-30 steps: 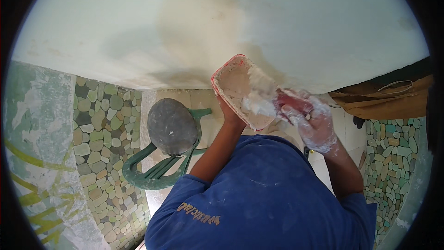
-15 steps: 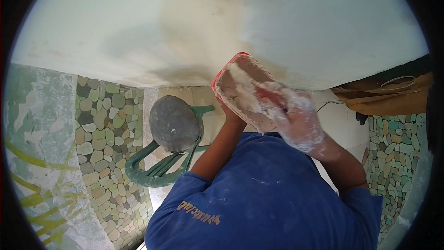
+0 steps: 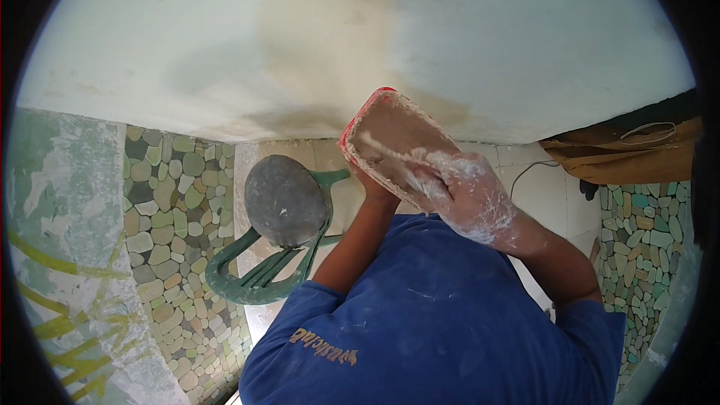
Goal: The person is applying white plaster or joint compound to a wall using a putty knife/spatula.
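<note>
Left hand (image 3: 374,187): clasping tray (image 3: 346,139)
Right hand (image 3: 474,189): over paste (image 3: 409,127); cannot tell grip
Paste: apparently being worked; calls for steady tray

The red, rectangular plastic tray (image 3: 384,91) looks glossy at its corner, its rim crusted rough with matt beige paste (image 3: 412,127). Chalky white residue dulls the right hand (image 3: 474,189). At six o'clock, the blue cloth shirt (image 3: 435,307) is matt; at eight, the green plastic chair (image 3: 216,274) looks smooth; at twelve, so does the pale wall (image 3: 480,45).
</note>
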Tool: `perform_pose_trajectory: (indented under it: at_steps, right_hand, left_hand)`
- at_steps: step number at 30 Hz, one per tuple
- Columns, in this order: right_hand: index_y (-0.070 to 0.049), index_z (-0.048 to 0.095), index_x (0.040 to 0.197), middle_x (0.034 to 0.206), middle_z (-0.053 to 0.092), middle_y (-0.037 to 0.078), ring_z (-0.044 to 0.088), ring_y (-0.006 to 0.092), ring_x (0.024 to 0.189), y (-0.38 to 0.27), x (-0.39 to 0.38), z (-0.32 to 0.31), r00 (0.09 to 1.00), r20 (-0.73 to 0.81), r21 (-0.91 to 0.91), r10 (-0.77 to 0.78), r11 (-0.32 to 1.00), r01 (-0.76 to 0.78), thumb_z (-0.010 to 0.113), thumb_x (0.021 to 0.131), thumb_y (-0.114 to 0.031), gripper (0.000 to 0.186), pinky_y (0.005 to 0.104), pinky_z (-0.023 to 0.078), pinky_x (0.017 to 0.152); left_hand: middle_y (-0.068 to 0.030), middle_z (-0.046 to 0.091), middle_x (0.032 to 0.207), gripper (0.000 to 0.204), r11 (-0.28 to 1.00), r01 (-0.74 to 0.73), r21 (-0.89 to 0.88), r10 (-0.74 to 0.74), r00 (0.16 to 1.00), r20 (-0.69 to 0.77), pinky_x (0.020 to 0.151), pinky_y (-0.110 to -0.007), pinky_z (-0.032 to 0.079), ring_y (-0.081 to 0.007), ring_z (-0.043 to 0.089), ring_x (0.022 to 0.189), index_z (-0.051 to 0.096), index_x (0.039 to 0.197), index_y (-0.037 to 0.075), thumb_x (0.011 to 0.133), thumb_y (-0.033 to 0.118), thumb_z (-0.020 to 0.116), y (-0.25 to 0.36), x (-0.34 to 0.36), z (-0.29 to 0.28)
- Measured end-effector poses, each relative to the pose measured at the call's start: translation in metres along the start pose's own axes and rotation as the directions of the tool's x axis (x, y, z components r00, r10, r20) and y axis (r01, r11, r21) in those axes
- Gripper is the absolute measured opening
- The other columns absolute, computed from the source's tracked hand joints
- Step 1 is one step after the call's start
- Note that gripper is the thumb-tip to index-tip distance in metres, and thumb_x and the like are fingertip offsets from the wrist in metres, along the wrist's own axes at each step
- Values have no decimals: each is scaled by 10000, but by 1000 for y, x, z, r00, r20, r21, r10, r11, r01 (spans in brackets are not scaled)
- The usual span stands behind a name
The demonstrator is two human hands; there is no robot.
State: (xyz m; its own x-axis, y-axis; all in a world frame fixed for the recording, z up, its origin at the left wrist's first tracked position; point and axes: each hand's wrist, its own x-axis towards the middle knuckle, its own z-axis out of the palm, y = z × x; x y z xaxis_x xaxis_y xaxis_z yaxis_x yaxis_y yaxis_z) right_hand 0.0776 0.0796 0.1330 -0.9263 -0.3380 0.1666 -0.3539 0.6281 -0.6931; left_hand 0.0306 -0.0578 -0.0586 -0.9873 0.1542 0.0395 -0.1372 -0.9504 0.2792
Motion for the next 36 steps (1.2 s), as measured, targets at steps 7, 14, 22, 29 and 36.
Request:
perform_pose_trajectory:
  at_steps: [7, 14, 22, 29, 36]
  right_hand:
    - [0, 627, 1091, 1043, 659, 180, 633, 349, 941, 3, 8, -6, 997, 19, -76, -74, 994, 75, 576, 859, -137, 274, 427, 497, 819]
    - [-16, 585, 1170, 1051, 650, 171, 623, 347, 950, -2, 23, -3, 976, 207, -69, -62, 995, 78, 550, 850, -98, 332, 434, 487, 852]
    - [-45, 594, 1166, 961, 652, 182, 628, 332, 926, 1, 28, -15, 913, 377, -28, -156, 983, 180, 593, 795, -79, 372, 418, 502, 811]
    - [-8, 596, 1148, 1067, 645, 177, 632, 345, 932, 4, 13, -19, 937, 306, 42, -167, 986, 162, 576, 845, -127, 327, 425, 511, 830]
    - [2, 602, 1137, 1059, 647, 199, 627, 365, 949, 5, 0, -6, 996, -13, -40, -89, 995, 88, 541, 883, -118, 288, 432, 502, 850]
  left_hand:
    - [-78, 351, 1468, 772, 1000, -15, -21, 15, 1000, -21, 1102, -476, 303, -300, 354, 1335, 330, 1437, 172, 883, 707, 285, 10, 0, -8]
    - [-78, 352, 1467, 769, 999, 2, -43, -4, 999, -36, 1103, -474, 301, -298, 356, 1333, 331, 1436, 172, 885, 706, 280, 23, 1, -15]
    - [-77, 352, 1467, 765, 998, 4, -67, -7, 999, -42, 1104, -472, 300, -297, 358, 1332, 332, 1435, 171, 888, 703, 276, 16, 1, -18]
    - [-76, 353, 1466, 762, 995, 5, -95, -9, 999, -46, 1104, -471, 298, -296, 360, 1330, 333, 1435, 171, 891, 701, 272, 15, -1, -21]
    - [-76, 353, 1466, 759, 993, 5, -119, -11, 999, -50, 1105, -469, 297, -295, 362, 1328, 334, 1434, 170, 893, 699, 268, 9, -2, -23]
